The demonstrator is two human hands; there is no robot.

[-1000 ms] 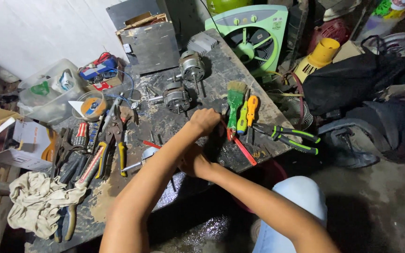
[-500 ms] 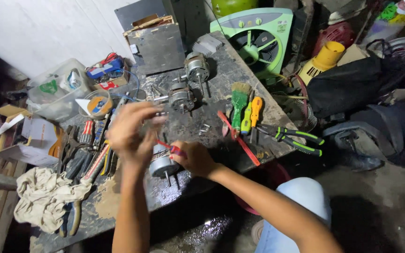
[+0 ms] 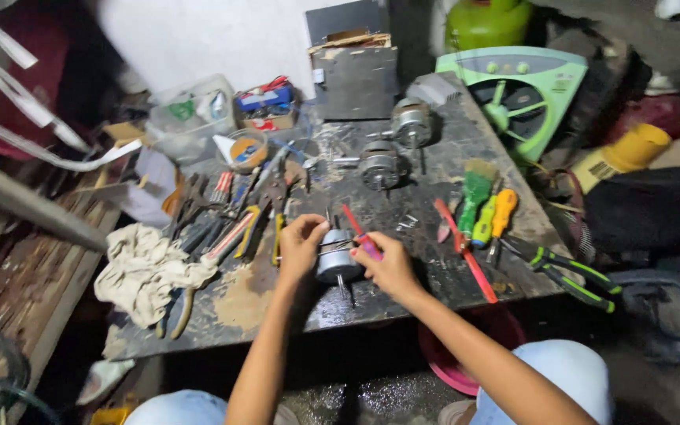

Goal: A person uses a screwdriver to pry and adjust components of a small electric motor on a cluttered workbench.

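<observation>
Steel motor (image 3: 335, 258) between both hands, near workbench (image 3: 403, 295) front edge.

I see through one head camera only, looking steeply down and forward over the bench (image 3: 434, 291) from close above. It faces the back wall (image 3: 198, 39), with my knees at the bottom edge.

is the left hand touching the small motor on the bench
Touching. The head view shows the left hand with fingertips curled against the side of the small motor, no gap between them.
</observation>
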